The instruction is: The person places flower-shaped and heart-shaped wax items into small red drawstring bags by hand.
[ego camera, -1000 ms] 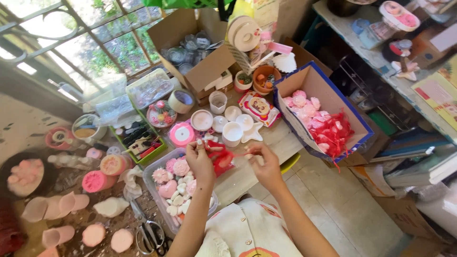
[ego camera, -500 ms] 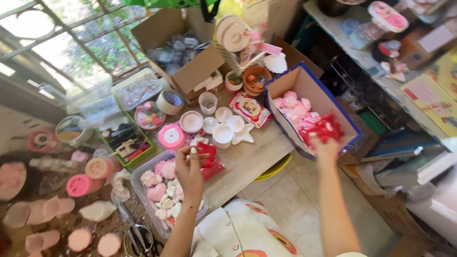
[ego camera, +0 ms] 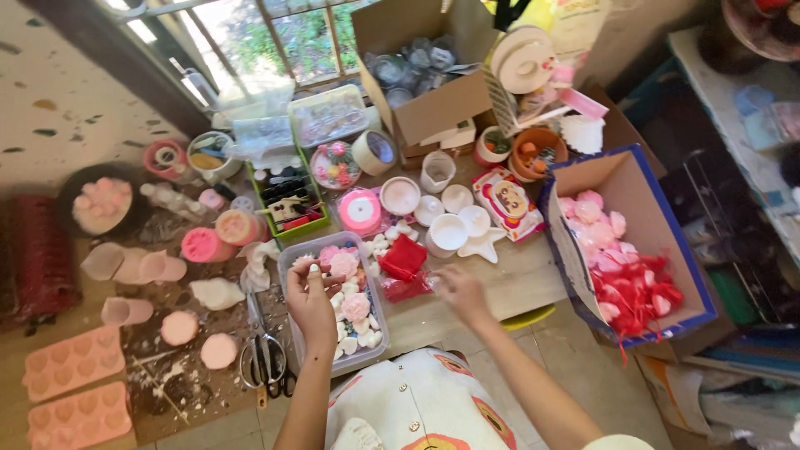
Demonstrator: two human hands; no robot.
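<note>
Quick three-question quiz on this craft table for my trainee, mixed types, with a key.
1. True or false: the left hand is over the clear tub of pink and white flower shapes.
2. What lies left of that tub? A) scissors B) a hammer C) a phone
3. The blue-edged cardboard box holds pink pieces and ____ wrapped ones.

Key: 1 true; 2 A; 3 red. The right hand is near the small red packet.

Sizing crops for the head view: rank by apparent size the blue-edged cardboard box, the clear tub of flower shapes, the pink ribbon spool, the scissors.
1. blue-edged cardboard box, clearly largest.
2. clear tub under the left hand.
3. scissors.
4. pink ribbon spool.
Scissors and spool look close; scissors longer, spool wider, so that order is unsure.
</note>
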